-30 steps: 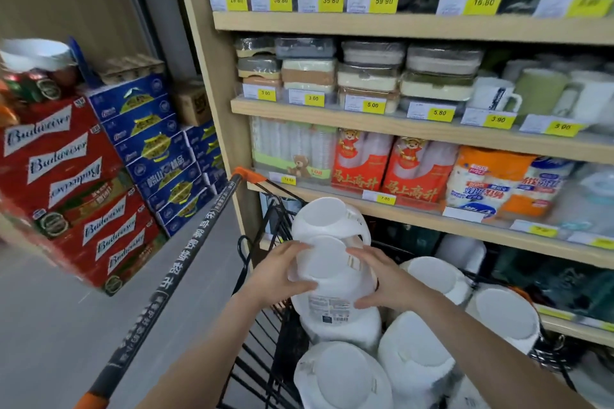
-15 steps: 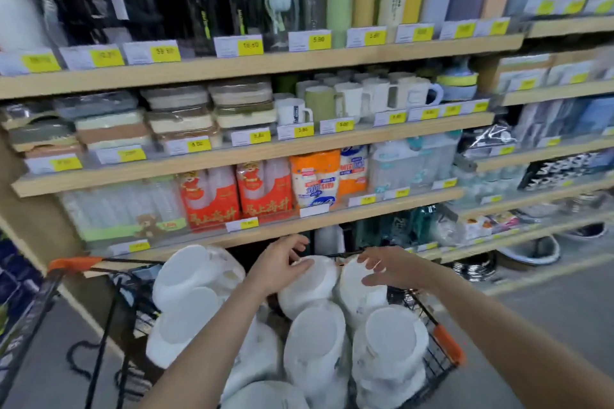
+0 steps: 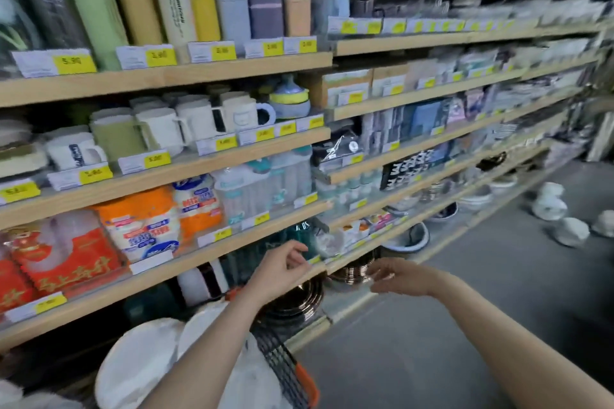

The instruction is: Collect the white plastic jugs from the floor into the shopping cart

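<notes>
Both hands hang in mid-air in front of the shelves [image 3: 166, 173], holding nothing: the left hand [image 3: 280, 271] has its fingers loosely curled, the right hand [image 3: 400, 277] is spread and relaxed, blurred at the fingertips. Down at the bottom left, white jugs [image 3: 139, 362] sit piled in the cart [image 3: 292, 375], its black mesh and orange corner just showing. Far off on the right, more jugs [image 3: 550, 206] lie scattered on the grey floor [image 3: 465, 309], well apart from either hand.

four white jugs [image 3: 550, 206] on the floor, two hands, one shopping cart [image 3: 307, 382], five wooden shelves [image 3: 166, 75]
</notes>
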